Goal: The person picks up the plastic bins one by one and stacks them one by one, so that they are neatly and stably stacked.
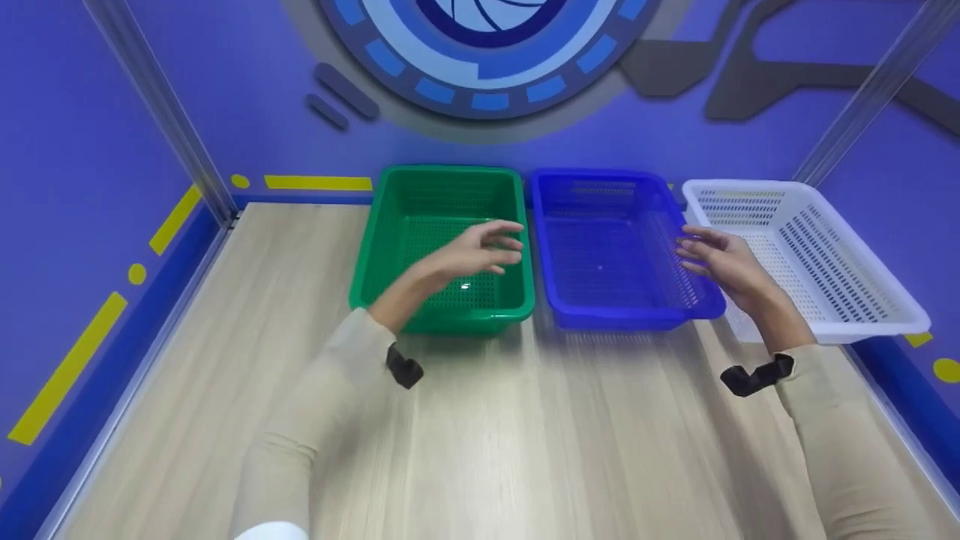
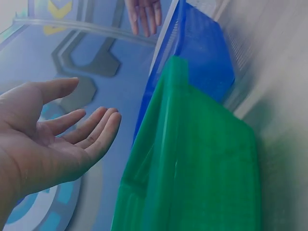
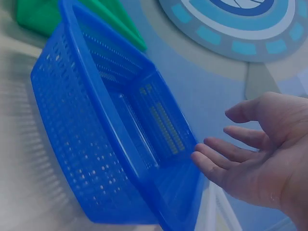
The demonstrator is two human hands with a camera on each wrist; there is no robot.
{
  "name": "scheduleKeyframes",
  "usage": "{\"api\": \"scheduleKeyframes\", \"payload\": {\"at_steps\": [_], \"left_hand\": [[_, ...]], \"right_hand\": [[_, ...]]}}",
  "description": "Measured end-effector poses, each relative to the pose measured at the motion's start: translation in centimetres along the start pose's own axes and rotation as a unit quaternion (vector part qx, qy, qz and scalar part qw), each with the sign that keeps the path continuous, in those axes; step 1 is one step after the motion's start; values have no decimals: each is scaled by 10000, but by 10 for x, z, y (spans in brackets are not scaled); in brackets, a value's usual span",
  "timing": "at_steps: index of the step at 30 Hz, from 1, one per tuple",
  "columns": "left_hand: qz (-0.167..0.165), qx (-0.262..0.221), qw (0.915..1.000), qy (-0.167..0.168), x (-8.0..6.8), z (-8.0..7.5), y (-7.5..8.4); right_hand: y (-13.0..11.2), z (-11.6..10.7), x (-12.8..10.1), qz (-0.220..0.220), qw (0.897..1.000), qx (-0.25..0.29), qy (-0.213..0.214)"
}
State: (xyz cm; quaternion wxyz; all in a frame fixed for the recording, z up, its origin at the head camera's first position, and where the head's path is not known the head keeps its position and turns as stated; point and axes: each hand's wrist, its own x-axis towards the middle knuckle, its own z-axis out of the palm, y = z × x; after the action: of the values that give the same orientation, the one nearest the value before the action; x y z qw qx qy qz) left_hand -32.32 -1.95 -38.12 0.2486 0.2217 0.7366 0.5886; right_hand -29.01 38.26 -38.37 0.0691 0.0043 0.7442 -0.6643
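Three empty perforated plastic baskets stand in a row at the back of a wooden table (image 1: 525, 435): a green basket (image 1: 397, 225), a blue basket (image 1: 592, 307) and a white basket (image 1: 847, 277). My left hand (image 1: 480, 251) hovers over the right part of the green basket (image 2: 202, 168), fingers relaxed and spread, holding nothing (image 2: 72, 134). My right hand (image 1: 720, 259) is at the blue basket's right rim, fingers loosely extended; in the right wrist view this hand (image 3: 245, 163) is just beside the blue basket (image 3: 96, 134) rim, and contact is unclear.
Purple walls with yellow stripes (image 1: 71, 367) close the table on the left, back and right. Metal frame posts (image 1: 165, 112) stand at the back corners. The white basket overhangs the right table edge slightly. Bare wood lies in front of the baskets.
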Motion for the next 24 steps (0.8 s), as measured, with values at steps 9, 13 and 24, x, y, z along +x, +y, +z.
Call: {"api": "scheduleKeyframes", "payload": {"at_steps": [9,13,24], "left_hand": [[745,-783,9941,106,29,17,-7],[451,-810,9956,106,40,21,-9],[-719,-509,9958,-234,51,35,-8]], "right_hand": [[9,-15,3,-9,9990,443,84],[14,-25,3,50,9979,634,153],[21,-33,9,75,9962,778,386]]}}
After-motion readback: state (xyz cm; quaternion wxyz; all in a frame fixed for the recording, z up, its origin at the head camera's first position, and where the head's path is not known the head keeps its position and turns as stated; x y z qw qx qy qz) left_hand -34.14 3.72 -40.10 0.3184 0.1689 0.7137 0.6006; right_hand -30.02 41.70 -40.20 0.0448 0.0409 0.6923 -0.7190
